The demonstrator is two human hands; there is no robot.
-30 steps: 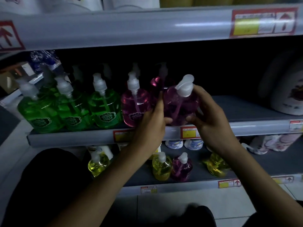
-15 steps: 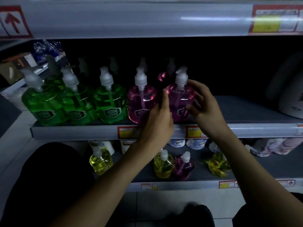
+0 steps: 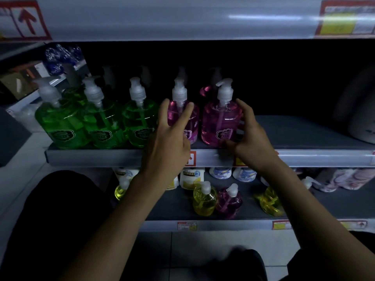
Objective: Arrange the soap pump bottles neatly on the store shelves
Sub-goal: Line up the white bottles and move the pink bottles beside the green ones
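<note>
Pink pump bottle point(image 3: 220, 122) now stands upright on the middle shelf point(image 3: 304, 134), centre of frame, label forward, just right of the neighbouring pink bottle point(image 3: 194, 122). A second ago it was held tilted above the shelf edge in both hands. Right hand point(image 3: 251, 136) holds it, fingers along its right side, thumb at the base. Left hand point(image 3: 168, 138) has released it: fingers straight and spread before the neighbouring pink bottle; contact cannot be confirmed. Green bottles point(image 3: 140, 120) line the front at left. Assessment: placement is effectively done; only release remains. Yellow bottle point(image 3: 204, 201) and others on the lower shelf appear unsorted.
</note>
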